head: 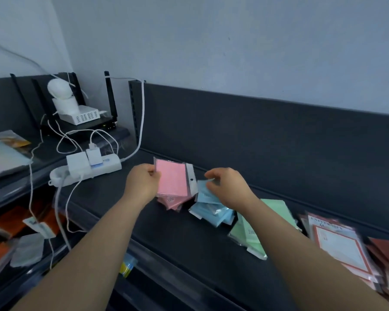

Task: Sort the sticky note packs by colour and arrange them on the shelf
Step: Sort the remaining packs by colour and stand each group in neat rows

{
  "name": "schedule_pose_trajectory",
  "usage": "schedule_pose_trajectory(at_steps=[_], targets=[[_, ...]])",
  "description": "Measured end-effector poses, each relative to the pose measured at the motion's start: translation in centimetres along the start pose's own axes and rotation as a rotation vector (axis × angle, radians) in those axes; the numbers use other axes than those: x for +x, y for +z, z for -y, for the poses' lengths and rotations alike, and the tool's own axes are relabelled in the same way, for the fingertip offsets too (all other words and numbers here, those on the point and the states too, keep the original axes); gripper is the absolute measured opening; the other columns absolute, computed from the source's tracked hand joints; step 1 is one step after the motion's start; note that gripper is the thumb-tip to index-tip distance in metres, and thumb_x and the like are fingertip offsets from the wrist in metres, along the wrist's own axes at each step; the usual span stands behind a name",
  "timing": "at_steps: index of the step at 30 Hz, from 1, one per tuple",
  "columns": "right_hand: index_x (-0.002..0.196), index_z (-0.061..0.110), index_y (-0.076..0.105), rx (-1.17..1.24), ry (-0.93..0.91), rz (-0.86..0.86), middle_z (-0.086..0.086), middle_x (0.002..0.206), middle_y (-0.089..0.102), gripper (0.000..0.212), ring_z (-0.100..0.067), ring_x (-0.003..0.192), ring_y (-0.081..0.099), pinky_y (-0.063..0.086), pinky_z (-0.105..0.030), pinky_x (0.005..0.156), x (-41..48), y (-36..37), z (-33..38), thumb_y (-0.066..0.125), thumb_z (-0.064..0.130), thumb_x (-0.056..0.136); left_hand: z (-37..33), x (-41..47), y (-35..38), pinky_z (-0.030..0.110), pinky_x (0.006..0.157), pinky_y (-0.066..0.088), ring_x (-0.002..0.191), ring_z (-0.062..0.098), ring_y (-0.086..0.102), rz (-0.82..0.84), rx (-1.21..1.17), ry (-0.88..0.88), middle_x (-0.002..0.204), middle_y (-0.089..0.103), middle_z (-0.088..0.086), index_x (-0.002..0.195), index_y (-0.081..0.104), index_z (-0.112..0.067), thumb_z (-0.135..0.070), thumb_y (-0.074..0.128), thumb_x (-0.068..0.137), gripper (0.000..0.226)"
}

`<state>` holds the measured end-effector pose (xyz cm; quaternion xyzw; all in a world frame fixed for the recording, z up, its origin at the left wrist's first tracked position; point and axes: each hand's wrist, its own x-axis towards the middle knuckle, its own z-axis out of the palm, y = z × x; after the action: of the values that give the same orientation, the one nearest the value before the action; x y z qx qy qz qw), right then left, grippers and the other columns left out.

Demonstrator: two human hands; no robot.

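Note:
My left hand (142, 181) grips a pink sticky note pack (171, 178) in clear wrap, held up over a small heap of pink packs (174, 202) on the dark shelf (121, 203). My right hand (229, 187) pinches a blue pack (206, 195) just above a pile of blue packs (213, 213). To the right of these, green packs (249, 232) lie partly hidden under my right forearm.
A white power strip (85, 169) with plugs and trailing cables sits at the shelf's left end. Behind it stand a black router (88, 124) and a white camera (62, 93). Red-bordered paper packs (344, 245) are stacked at the right. A lower shelf holds yellow items (127, 267).

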<state>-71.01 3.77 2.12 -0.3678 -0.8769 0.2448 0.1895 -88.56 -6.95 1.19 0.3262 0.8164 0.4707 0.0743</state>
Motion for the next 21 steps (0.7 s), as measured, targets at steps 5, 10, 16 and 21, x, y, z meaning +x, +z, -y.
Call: schedule_pose_trajectory(at_steps=[5, 10, 16, 21], targets=[[0.128, 0.015, 0.06, -0.048, -0.034, -0.018, 0.001, 0.129, 0.059, 0.036, -0.016, 0.123, 0.047, 0.043, -0.029, 0.1, 0.3, 0.4, -0.2, 0.049, 0.014, 0.093, 1.3, 1.3, 1.0, 0.028, 0.074, 0.039, 0.096, 0.027, 0.061, 0.085, 0.196, 0.065, 0.108, 0.068, 0.013, 0.112, 0.067, -0.002, -0.012, 0.052, 0.096, 0.024], [0.13, 0.014, 0.058, -0.087, -0.064, -0.039, -0.001, 0.13, 0.056, 0.035, -0.016, 0.125, 0.045, 0.041, -0.028, 0.099, -0.1, 0.2, -0.6, 0.05, 0.02, 0.096, 1.8, 1.1, 1.6, 0.039, 0.087, 0.044, 0.103, 0.036, 0.057, 0.08, 0.279, 0.108, 0.109, 0.062, 0.021, 0.107, 0.063, -0.002, -0.018, 0.058, 0.092, 0.022], [0.133, 0.016, 0.054, -0.171, -0.106, -0.1, 0.005, 0.137, 0.054, 0.038, -0.013, 0.13, 0.042, 0.035, -0.022, 0.099, -0.9, -0.4, -0.8, 0.049, 0.026, 0.097, 0.0, -1.0, 0.7, 0.04, 0.084, 0.047, 0.104, 0.03, 0.055, 0.003, 0.391, 0.322, 0.111, 0.061, 0.009, 0.121, 0.063, -0.013, -0.027, 0.051, 0.095, 0.031], [0.132, 0.017, 0.055, -0.25, -0.107, -0.205, 0.005, 0.134, 0.057, 0.038, -0.014, 0.124, 0.049, 0.038, -0.023, 0.097, -3.2, -2.5, -1.6, 0.05, 0.03, 0.098, -2.5, -3.8, 1.0, 0.038, 0.089, 0.046, 0.105, 0.027, 0.056, -0.015, 0.374, 0.525, 0.119, 0.064, 0.004, 0.125, 0.063, -0.013, -0.024, 0.053, 0.095, 0.034]])
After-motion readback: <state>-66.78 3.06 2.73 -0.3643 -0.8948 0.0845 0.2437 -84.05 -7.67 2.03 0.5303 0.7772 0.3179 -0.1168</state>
